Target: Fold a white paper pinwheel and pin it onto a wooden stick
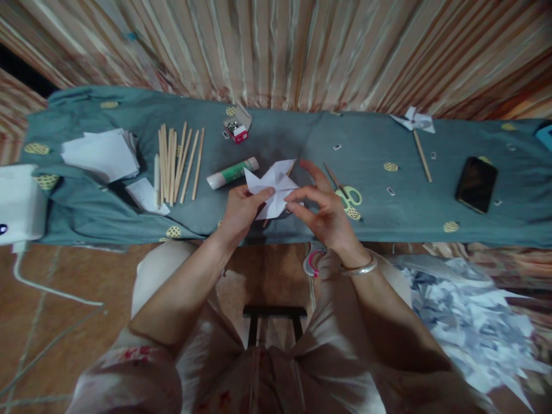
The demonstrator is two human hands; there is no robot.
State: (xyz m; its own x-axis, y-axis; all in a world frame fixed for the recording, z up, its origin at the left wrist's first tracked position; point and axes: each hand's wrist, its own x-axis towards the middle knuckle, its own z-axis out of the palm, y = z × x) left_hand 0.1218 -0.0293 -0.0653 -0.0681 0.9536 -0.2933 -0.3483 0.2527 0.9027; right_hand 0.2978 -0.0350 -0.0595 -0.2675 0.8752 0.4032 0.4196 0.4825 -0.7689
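A folded white paper pinwheel (273, 181) is held just above the teal cloth-covered bench (302, 138), near its front edge. My left hand (240, 211) grips its lower left side, fingers closed on the paper. My right hand (324, 208) pinches its right edge between thumb and forefinger, the other fingers curled above. A thin wooden stick pokes out from behind the paper. A glue stick (230, 173) lies just left of the paper, and green-handled scissors (347, 194) lie right of my right hand.
Several wooden sticks (176, 162) and a stack of white paper squares (101, 153) lie at the left. A small red box of pins (237, 131) sits behind. A finished pinwheel (416, 129) and a black phone (476, 184) lie at the right. Paper scraps (470, 322) cover the floor at the right.
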